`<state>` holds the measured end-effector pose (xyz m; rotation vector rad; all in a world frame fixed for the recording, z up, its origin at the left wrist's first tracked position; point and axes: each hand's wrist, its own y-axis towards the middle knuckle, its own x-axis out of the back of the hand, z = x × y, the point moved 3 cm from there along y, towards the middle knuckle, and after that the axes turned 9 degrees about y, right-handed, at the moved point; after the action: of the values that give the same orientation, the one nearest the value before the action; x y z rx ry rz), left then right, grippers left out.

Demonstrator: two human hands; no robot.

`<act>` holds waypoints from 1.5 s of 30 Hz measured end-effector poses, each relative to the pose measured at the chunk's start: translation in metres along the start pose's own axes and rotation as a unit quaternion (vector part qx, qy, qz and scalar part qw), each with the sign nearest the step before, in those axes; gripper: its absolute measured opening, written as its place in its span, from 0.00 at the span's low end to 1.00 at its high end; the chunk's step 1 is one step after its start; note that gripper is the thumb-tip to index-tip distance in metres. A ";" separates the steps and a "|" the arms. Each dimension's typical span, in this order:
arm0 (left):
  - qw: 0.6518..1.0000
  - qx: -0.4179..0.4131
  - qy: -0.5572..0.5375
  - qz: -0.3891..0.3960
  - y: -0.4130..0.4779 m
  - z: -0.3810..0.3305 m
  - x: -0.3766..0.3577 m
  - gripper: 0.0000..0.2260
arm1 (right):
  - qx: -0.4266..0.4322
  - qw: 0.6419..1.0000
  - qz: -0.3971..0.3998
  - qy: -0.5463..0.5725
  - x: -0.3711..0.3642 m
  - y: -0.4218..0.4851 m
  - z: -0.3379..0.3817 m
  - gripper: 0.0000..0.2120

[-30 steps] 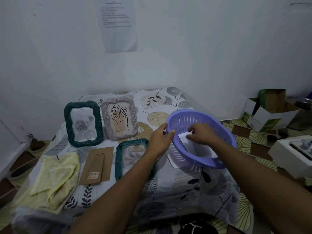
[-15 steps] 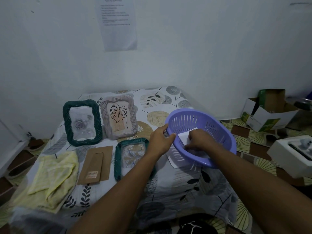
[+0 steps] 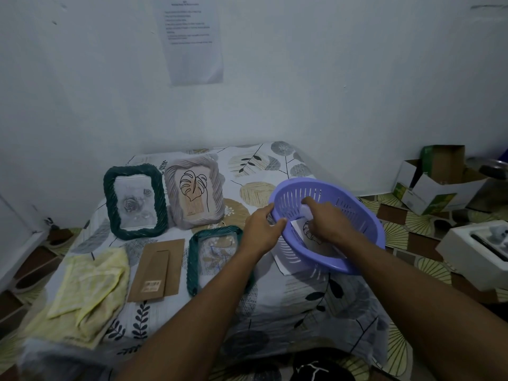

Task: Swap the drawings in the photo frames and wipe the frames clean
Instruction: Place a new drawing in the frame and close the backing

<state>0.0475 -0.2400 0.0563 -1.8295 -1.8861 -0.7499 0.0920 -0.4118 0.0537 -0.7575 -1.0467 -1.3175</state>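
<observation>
Purple basket [image 3: 354,215] tilted on the table's right side, left hand [image 3: 261,232] fingers clamped on its near-left rim, right hand [image 3: 327,221] reaching inside, curled fingers pressing a line drawing [image 3: 308,232], forearms extended.

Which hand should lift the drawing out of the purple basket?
Right. The right hand is already inside the purple basket, on the drawing, while the left hand grips the rim.

Smooth plastic basket [image 3: 357,215], matt cardboard backing [image 3: 156,270]
</observation>
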 end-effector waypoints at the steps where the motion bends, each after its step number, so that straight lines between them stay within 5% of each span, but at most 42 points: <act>1: 1.000 0.002 -0.003 0.000 0.000 0.000 0.000 0.27 | -0.003 1.000 -0.007 0.020 0.000 0.001 -0.001 0.23; 6: 1.000 0.007 -0.011 0.005 -0.001 0.001 0.001 0.27 | -0.061 0.995 -0.015 0.077 0.001 0.003 -0.009 0.07; 12: 1.000 0.009 -0.024 0.008 -0.001 0.002 0.001 0.27 | -0.109 0.980 0.001 0.165 0.008 0.004 -0.015 0.12; 15: 0.999 -0.002 -0.035 -0.001 -0.001 0.001 0.008 0.26 | -0.099 0.966 -0.070 0.228 0.027 0.003 -0.002 0.11; 18: 0.996 0.023 -0.080 -0.027 0.005 0.002 0.030 0.24 | -0.069 0.912 -0.148 0.376 0.054 0.003 0.031 0.01; 21: 0.979 0.072 -0.191 -0.018 0.007 0.008 0.058 0.20 | -0.035 0.826 -0.134 0.547 0.066 -0.001 0.073 0.07; 23: 0.958 0.081 -0.274 -0.021 0.001 0.013 0.078 0.15 | -0.024 0.806 -0.111 0.581 0.057 -0.007 0.097 0.12; 27: 0.967 0.072 -0.227 -0.095 -0.016 0.047 0.111 0.17 | -0.026 0.871 -0.084 0.484 0.008 -0.014 0.121 0.14; 35: 0.985 0.032 0.144 -0.085 -0.051 0.127 0.100 0.18 | 0.069 0.977 0.022 0.200 -0.097 -0.032 0.126 0.08; 38: 0.962 0.012 0.258 -0.086 -0.050 0.148 0.091 0.17 | 0.092 0.984 0.008 0.151 -0.109 -0.038 0.119 0.11; 45: 0.960 -0.021 0.254 -0.118 -0.050 0.163 0.085 0.14 | 0.115 0.975 -0.002 0.190 -0.112 -0.040 0.106 0.14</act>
<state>0.0055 -0.0707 -0.0215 -1.2751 -1.7563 -1.2152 0.0403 -0.2772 -0.0145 -0.3118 -0.8710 -1.2553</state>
